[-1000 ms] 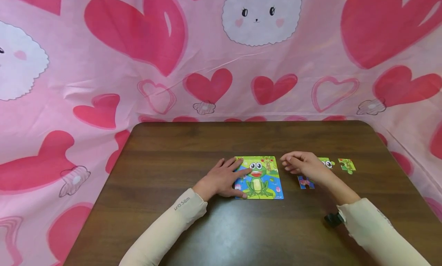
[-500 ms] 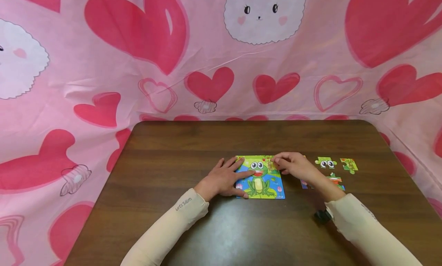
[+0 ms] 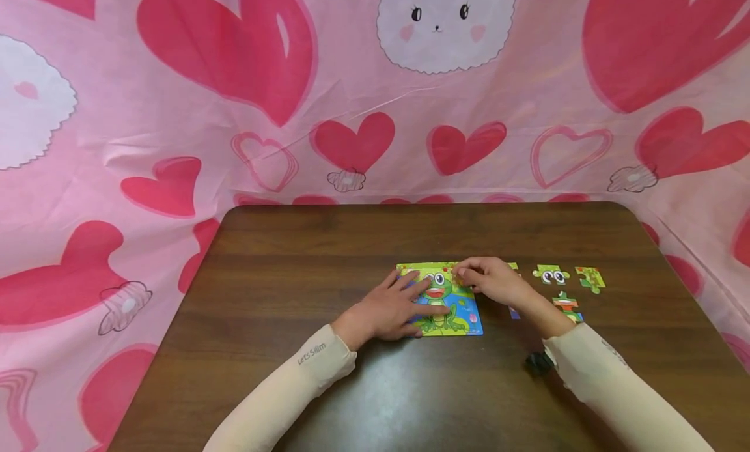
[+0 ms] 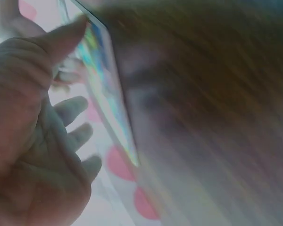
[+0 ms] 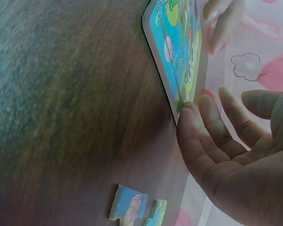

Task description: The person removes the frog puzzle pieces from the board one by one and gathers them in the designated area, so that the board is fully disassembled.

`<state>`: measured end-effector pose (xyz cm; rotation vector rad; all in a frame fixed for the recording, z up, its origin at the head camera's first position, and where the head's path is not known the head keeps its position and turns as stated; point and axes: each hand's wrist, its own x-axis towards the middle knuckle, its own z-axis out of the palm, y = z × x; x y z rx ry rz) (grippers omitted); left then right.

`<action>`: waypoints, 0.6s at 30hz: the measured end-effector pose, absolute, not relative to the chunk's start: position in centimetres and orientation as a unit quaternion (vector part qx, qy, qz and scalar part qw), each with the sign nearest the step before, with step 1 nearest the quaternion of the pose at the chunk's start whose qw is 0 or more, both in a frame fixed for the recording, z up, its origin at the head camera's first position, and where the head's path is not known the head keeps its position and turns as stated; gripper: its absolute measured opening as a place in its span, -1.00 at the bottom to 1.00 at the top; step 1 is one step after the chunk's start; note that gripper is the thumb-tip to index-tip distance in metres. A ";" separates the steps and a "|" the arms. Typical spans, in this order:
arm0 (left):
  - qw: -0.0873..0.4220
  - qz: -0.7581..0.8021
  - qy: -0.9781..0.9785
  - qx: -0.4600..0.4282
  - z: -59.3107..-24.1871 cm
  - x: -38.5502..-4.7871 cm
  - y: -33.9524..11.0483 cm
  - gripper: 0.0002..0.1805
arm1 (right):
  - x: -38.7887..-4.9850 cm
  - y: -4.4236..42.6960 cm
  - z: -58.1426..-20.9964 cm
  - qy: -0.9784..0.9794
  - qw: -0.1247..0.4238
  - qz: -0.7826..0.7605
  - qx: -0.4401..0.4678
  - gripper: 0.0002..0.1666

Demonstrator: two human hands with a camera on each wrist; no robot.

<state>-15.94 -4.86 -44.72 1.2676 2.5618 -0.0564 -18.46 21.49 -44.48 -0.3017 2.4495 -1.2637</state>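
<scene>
Both Hands Over the Frog Puzzle

Head view: the frog jigsaw puzzle (image 3: 463, 312) lay flat on the wooden surface (image 3: 363, 400), just right of centre in the frame. The left hand (image 3: 394, 312) was spread across its left part, fingers apart; it had slid farther over the frog than half a second earlier, so that it partly hid one eye. The right hand (image 3: 498, 284), which a second earlier had been off the puzzle to the right, had come to the puzzle's upper-right part, fingers bent. That arguably brought both hands onto the same picture, one seeming to steady it while the other worked at a corner. Toward the right of the frame, the frog-eyes piece (image 3: 551, 275), the tree piece (image 3: 590, 278) and the frog-mouth piece (image 3: 566, 302) lay loose, untouched.

Left wrist view: much was blurred. The thumb reached the puzzle's edge at the upper left, the other fingers apart from one another.

Right wrist view: the right hand was loosely curved at the puzzle's corner, near the centre of the frame, with nothing visible between its fingertips. A pink-and-blue piece (image 5: 131, 201) lay at the bottom.
</scene>
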 end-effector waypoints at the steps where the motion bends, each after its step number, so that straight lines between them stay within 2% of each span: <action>1: 0.123 -0.032 0.883 0.452 -44.7 -15.6 -4.7 -0.26 | -18.5 21.5 -44.5 0.868 0.183 -0.449 -0.106 -0.60; 6: 0.073 -0.067 0.877 0.471 -44.4 -13.6 -3.5 -0.32 | -18.6 21.5 -44.6 0.867 0.188 -0.451 -0.099 -0.59; 13: 0.112 -0.082 0.879 0.456 -44.7 -11.7 -2.4 -0.33 | -18.6 21.5 -44.4 0.865 0.194 -0.454 -0.091 -0.59; 18: 0.113 -0.068 0.883 0.450 -44.8 -11.3 -2.3 -0.27 | -18.6 21.3 -44.2 0.868 0.194 -0.447 -0.090 -0.57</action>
